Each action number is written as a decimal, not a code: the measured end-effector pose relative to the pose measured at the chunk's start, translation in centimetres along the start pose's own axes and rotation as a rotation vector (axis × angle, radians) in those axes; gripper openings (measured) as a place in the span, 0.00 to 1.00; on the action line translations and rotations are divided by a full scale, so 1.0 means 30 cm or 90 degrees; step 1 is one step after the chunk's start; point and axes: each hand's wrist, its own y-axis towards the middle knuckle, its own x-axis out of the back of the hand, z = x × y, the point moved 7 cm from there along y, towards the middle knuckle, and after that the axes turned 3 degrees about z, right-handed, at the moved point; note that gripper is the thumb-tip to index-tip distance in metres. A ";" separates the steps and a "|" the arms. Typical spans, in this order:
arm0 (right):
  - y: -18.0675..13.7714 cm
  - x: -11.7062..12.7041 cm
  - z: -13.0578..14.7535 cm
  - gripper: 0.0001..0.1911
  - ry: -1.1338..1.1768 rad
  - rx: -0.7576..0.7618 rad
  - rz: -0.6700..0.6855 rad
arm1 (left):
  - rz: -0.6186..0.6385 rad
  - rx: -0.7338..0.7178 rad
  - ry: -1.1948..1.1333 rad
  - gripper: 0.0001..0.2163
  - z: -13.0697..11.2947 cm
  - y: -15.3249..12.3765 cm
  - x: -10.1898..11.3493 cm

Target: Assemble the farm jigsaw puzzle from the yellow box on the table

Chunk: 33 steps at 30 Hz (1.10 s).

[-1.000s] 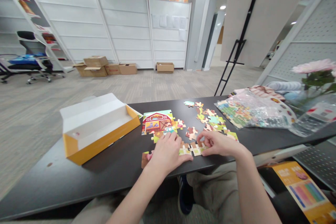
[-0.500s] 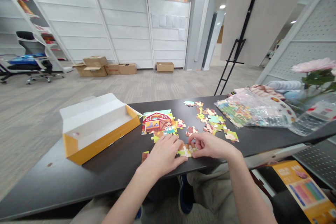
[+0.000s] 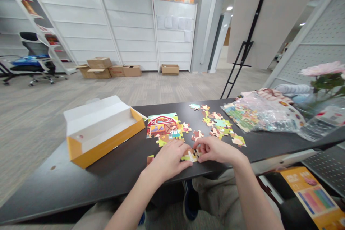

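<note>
Two bare hands meet near the front edge of the dark table (image 3: pixel 107 181), both on a small joined strip of puzzle pieces (image 3: pixel 191 155) that lies flat between them. The left hand (image 3: pixel 168 158) rests palm down with its fingers stretched out and loose, its fingertips lying on the strip's left end; it grips nothing. The right hand (image 3: pixel 215 151) has its fingers curled in, and its fingertips pinch the strip's right end against the table.

Just beyond the left hand lies the assembled barn section (image 3: pixel 163 125), flat, with a few joined pieces along its lower edge. A single brown-and-white piece (image 3: pixel 196 135) sits apart, between the barn section and the loose pieces (image 3: pixel 219 124) scattered further right. One more stray piece (image 3: pixel 150 159) lies just left of the left wrist.

An open yellow box (image 3: pixel 105 131) with a white inside stands well to the left, its flap laid back. At the right end of the table lies a clear plastic bag (image 3: pixel 261 115) holding more printed parts, and pink flowers (image 3: pixel 326 73) stand beyond it. A black easel (image 3: pixel 250 32) carrying a white board stands on the floor behind the table.
</note>
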 end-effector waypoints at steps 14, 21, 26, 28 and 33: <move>-0.007 0.019 -0.034 0.18 -0.001 -0.026 -0.008 | 0.018 0.005 -0.026 0.13 -0.011 0.014 -0.005; -0.011 0.019 -0.020 0.15 -0.044 -0.031 -0.030 | 0.014 -0.039 0.013 0.13 -0.042 0.010 0.005; -0.028 0.021 0.002 0.20 -0.018 -0.016 -0.012 | 0.013 -0.069 0.055 0.14 -0.062 0.006 0.005; -0.047 0.061 -0.002 0.21 -0.016 -0.008 -0.054 | 0.012 -0.072 0.066 0.12 -0.066 0.007 0.002; -0.173 0.313 -0.149 0.18 -0.067 -0.075 -0.462 | 0.015 -0.068 0.086 0.09 -0.068 0.012 -0.018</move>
